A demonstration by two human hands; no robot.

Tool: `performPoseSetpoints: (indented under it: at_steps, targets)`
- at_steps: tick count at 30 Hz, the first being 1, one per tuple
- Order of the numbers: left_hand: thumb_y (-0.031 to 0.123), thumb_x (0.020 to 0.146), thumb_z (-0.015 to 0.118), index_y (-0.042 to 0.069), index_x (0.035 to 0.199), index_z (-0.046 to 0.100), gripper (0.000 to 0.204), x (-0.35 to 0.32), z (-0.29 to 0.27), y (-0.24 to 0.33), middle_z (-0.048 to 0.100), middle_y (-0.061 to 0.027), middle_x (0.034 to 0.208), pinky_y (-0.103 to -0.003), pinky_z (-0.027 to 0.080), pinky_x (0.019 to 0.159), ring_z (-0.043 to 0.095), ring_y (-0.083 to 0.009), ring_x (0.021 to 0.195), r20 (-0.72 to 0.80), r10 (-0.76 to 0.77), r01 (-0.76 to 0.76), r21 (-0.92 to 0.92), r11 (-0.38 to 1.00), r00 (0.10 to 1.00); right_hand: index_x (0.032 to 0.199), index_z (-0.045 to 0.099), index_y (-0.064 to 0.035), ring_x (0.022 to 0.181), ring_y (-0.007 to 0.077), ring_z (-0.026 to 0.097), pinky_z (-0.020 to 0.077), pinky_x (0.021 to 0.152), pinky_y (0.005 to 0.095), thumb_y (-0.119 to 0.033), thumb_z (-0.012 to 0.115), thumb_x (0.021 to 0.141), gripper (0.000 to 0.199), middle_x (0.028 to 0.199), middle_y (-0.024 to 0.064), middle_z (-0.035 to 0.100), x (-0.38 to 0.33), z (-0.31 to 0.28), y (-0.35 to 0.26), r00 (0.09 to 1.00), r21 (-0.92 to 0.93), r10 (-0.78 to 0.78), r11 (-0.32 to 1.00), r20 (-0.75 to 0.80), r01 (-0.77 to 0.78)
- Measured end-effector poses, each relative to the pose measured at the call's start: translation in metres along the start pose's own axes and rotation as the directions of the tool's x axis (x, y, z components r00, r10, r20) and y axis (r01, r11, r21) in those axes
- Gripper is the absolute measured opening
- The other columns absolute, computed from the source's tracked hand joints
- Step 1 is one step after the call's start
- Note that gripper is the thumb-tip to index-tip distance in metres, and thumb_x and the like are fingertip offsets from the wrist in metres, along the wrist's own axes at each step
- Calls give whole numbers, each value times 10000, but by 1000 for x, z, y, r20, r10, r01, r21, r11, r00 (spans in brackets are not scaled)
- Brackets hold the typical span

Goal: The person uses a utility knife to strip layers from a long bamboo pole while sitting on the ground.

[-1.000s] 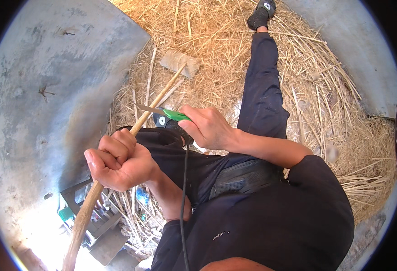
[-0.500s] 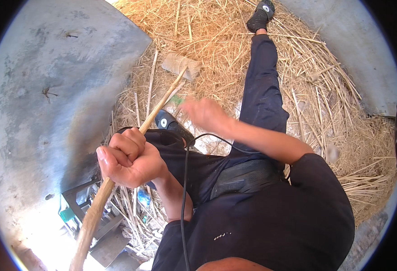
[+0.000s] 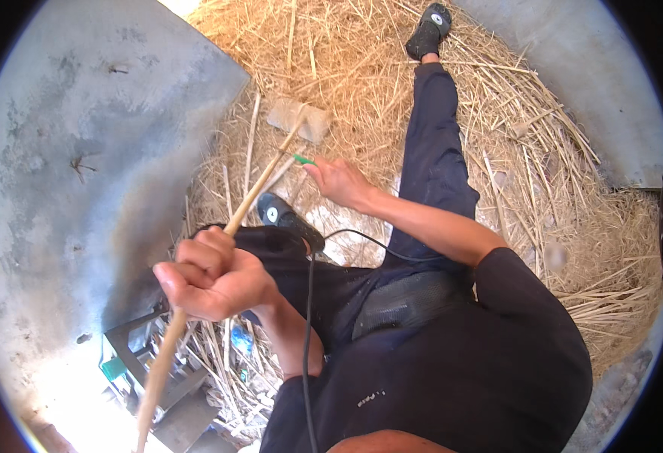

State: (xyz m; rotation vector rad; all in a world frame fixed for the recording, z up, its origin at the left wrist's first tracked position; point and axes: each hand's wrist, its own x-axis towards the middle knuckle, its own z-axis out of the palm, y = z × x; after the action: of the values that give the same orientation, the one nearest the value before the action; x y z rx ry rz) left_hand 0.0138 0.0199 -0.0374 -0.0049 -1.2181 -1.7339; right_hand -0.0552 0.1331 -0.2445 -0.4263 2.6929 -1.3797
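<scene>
Wooden stick [image 3: 253, 195] lies slantwise at the person's left side, running from the lower edge, through the left hand [image 3: 214, 277], towards a pale flat block [image 3: 312, 122]; whether its tip rests on this block, I cannot tell. It is long and looks straight, so I judge it stiff and rather light, with a dry surface which should not slip much. Good place to grip is the middle, where the left fingers are curled tightly around it. The right hand [image 3: 339, 183] has its fingers closed on a green-handled knife [image 3: 302, 159], whose thin blade is at the stick's far part; contact is too small to confirm. Below the stick are the bent left leg [image 3: 290, 253] and its dark shoe [image 3: 273, 211], somewhat in the way. A black cord [image 3: 311, 325] crosses the lap. Around is loose straw [image 3: 361, 75], with a grey wall [image 3: 59, 151] at left.
</scene>
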Motion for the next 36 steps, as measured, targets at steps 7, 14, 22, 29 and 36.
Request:
performPoseSetpoints:
  at_steps: [7,14,22,29,36]
  targets:
    - [232,948,405,163,562,162,462,0,0,-13,179,25,428,-251,103,373,81,-70,395,-69,-34,38,56,998,997,834,507,9,458,356,512,386,469,444,-297,422,983,351,527,195,487,-2,-40,-68,992,195,-102,974,-74,115]
    - [281,964,396,159,603,164,446,0,6,-4,162,30,431,-240,103,375,83,-63,394,-89,5,6,129,992,996,906,484,5,439,318,516,378,443,406,-199,438,965,217,519,161,476,-8,-62,-88,954,280,-236,918,-187,281]
    - [276,966,396,160,600,156,453,0,8,-5,170,25,424,-243,102,363,88,-64,384,-83,-11,22,131,991,997,964,509,25,491,363,552,431,494,456,-260,434,972,294,580,193,550,-5,-24,-30,987,26,-154,988,-40,155]
    - [257,964,417,169,555,159,492,14,8,-7,180,30,420,-243,110,352,100,-65,365,-96,16,-6,101,995,995,948,513,25,522,414,562,446,524,487,-309,393,985,356,608,228,577,10,-40,-66,995,41,-68,997,69,65]
    - [239,914,456,194,534,122,508,17,20,6,149,42,437,-251,128,400,112,-73,390,-153,2,27,190,981,988,959,481,2,455,378,532,424,465,459,-249,399,976,265,511,198,508,-8,-69,-102,961,272,-243,924,-131,270]
